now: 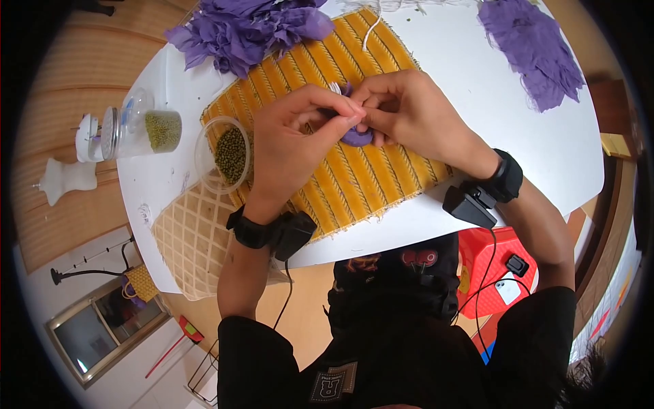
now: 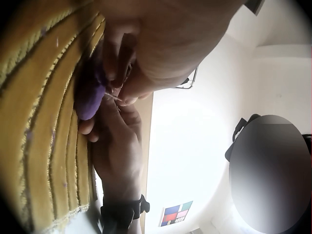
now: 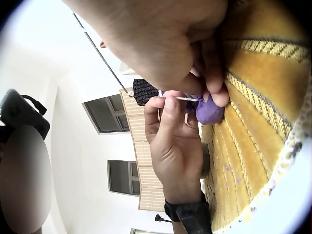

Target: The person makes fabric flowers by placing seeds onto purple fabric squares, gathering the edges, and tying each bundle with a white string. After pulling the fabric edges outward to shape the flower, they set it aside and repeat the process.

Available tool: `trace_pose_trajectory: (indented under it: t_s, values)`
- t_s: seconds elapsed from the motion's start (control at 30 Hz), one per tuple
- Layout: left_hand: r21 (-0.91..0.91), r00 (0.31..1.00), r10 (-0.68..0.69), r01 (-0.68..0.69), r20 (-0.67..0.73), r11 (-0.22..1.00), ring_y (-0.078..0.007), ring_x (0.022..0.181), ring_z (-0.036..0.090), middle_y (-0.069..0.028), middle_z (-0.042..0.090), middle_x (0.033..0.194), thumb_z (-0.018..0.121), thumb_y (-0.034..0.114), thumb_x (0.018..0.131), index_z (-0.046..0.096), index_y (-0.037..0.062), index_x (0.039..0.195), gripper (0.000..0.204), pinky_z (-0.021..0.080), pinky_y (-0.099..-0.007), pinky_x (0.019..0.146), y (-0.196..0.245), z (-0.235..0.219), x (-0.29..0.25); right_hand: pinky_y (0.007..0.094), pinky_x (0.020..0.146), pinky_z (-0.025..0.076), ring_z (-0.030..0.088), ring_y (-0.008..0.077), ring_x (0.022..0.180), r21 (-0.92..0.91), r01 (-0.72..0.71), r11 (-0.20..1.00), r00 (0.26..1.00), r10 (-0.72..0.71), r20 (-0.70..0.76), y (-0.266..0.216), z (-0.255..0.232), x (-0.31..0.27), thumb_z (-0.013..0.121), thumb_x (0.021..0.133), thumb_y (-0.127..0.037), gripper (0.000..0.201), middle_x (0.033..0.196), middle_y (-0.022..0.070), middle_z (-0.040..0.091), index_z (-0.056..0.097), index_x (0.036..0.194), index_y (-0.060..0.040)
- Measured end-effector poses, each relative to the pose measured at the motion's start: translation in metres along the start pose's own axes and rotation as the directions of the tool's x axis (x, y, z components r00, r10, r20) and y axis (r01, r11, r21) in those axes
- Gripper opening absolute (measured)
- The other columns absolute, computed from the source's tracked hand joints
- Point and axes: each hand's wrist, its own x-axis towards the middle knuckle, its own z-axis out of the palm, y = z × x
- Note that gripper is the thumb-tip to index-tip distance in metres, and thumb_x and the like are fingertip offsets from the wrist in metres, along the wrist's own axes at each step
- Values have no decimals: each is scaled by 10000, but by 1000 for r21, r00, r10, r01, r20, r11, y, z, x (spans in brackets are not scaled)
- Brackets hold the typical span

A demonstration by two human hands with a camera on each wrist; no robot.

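A small purple cloth bundle (image 1: 357,136) lies on the yellow striped mat (image 1: 327,198), under both hands. The left hand (image 1: 294,140) pinches a white string between thumb and forefinger; in the right wrist view the string (image 3: 187,99) runs from those fingertips to the neck of the bundle (image 3: 209,112). The right hand (image 1: 415,112) has its fingers curled at the neck, holding the bundle, and its fingertips meet the left ones. In the left wrist view the rounded end of the bundle (image 2: 90,102) shows beside the fingers. The knot area is partly hidden.
A clear tub of green beans (image 1: 233,155) stands left of the left hand, with a jar (image 1: 163,131) lying farther left. Purple cloth piles (image 1: 255,27) lie at the back and far right (image 1: 535,54). A loose white string (image 1: 371,33) rests on the mat's back edge.
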Motion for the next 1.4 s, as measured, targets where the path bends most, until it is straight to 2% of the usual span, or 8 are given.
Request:
trace_pose_trajectory:
  t_s: [0.23,0.43,0.63,0.7,0.93,1.13,1.2,1.4]
  values:
    - [-11,984,23,-26,-175,1000,-155,900,668,-118,682,965,617,-88,846,625,-47,934,98,536,-250,848,-7,-3,4,239,558,507,626,96,572,26,1,1000,1000,-2,32,2,-1,0,648,855,-26,94,697,68,664,678,887,57]
    - [-65,1000,-14,15,14,998,-165,932,659,-156,678,1017,621,-94,835,599,-37,973,151,519,-252,846,0,-1,1,226,559,504,626,90,589,-34,3,999,1000,-2,22,0,0,-1,652,867,-44,103,692,72,668,704,881,44]
    - [1,957,58,-60,-284,998,-57,801,604,-25,639,918,641,-61,827,643,-7,1057,236,482,-172,668,8,-5,7,218,550,501,613,85,577,16,-17,1000,1000,17,20,-3,0,-1,634,878,-33,112,693,71,660,702,884,56]
    - [167,995,-97,101,-31,981,-27,731,571,13,601,832,662,-36,824,651,7,1035,216,452,-157,621,-7,-17,4,221,552,504,614,89,576,22,4,1000,1000,-4,8,0,1,-1,623,877,-19,111,696,75,658,699,885,61]
    - [307,984,-170,178,-54,935,-41,750,592,-21,626,901,641,-40,854,633,-43,956,102,457,-166,674,-2,-13,1,231,566,518,627,107,583,52,33,998,999,-33,5,4,-1,0,495,838,79,183,716,87,659,673,881,82]
    - [143,991,-10,29,-130,989,-17,676,558,13,587,785,666,-31,819,645,-11,859,49,447,-155,617,-1,-7,3,236,572,524,632,114,587,116,-4,993,1000,2,15,2,-2,1,415,796,95,239,703,82,647,644,865,85]
    - [209,993,91,-73,-81,975,-17,648,552,6,591,787,658,-32,821,642,-16,832,26,429,-160,578,-1,-6,3,235,574,525,632,113,588,125,-5,992,1000,3,16,0,-2,0,410,788,97,245,701,83,648,643,863,86]
    - [519,994,55,-97,97,849,-18,596,532,-9,591,773,662,-18,818,664,-33,845,31,374,-178,508,5,0,0,231,577,527,633,108,598,114,20,993,999,-24,30,3,-3,1,415,770,95,237,684,78,647,639,848,81]
